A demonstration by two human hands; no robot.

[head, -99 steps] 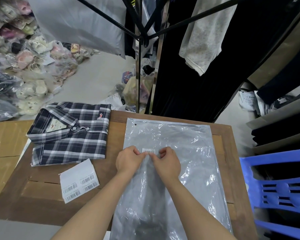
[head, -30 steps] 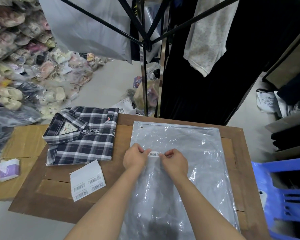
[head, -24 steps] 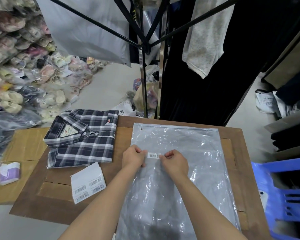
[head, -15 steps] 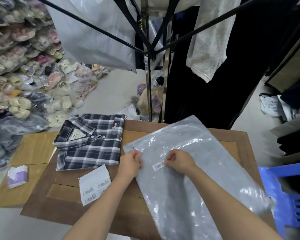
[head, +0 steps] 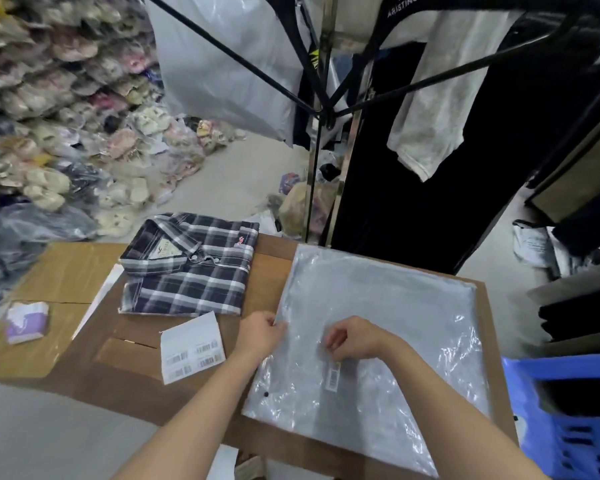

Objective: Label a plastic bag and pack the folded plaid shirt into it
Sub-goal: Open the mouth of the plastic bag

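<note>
Your elbows are cut off at the bottom edge, and the near right corner of the plastic bag (head: pixel 378 327) hides under your right arm. The print on the small barcode label (head: pixel 333 374) is too blurry to read. The blue chair (head: pixel 568 420) runs off the right edge.

Your left hand (head: pixel 260 336) lies at the bag's left edge. Its fingers (head: pixel 278 328) are curled and pressed together on that edge; you cannot tell if they pinch the plastic or only push down on it. Your right hand (head: pixel 355 337) rests on top of the bag with its fingers loosely bent and nothing held between them. The label is stuck on the bag just below those fingertips, standing on its short end.

Both arms reach forward from the bottom, the left one slanting up to the right.

The bag lies flat on the desk (head: pixel 267 268). The plaid shirt (head: pixel 191 268) sits folded, beyond and to the left of your left fingers, outside the bag. The sheet of barcode stickers (head: pixel 192 346) lies just left of your left wrist.
</note>
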